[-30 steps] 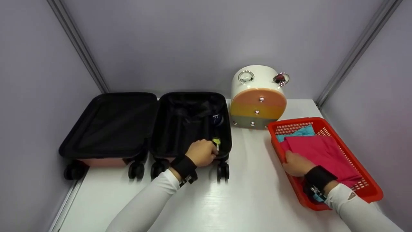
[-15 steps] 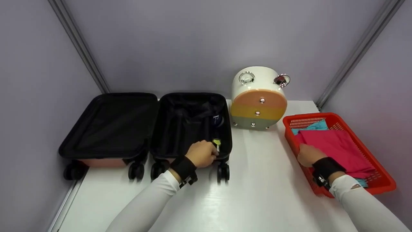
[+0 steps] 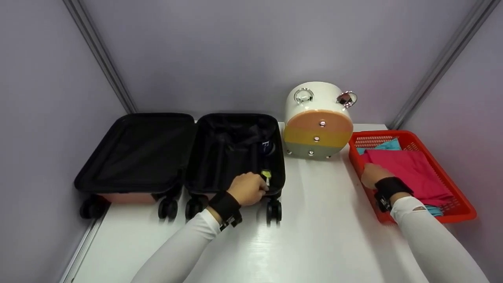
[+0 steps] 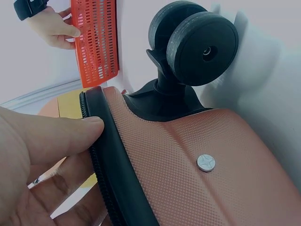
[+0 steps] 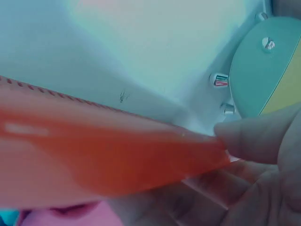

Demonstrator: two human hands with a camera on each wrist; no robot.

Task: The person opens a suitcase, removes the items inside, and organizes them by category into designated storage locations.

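Red basket (image 3: 452, 173) rim gripped by right hand (image 3: 373, 175), thumb outside, fingers inside. Left hand (image 3: 248, 188) curled over open suitcase (image 3: 235, 157) edge, near wheel (image 4: 202, 42).

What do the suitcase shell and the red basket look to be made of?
Suitcase: likely hard plastic, rose-copper with a fine dimpled texture and a dull sheen. Basket: looks like moulded plastic, glossy red, its walls pierced with slotted holes.

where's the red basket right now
In the head view the red basket sits at the table's right side, beside the striped round case, its near-left rim gripped by the right hand.
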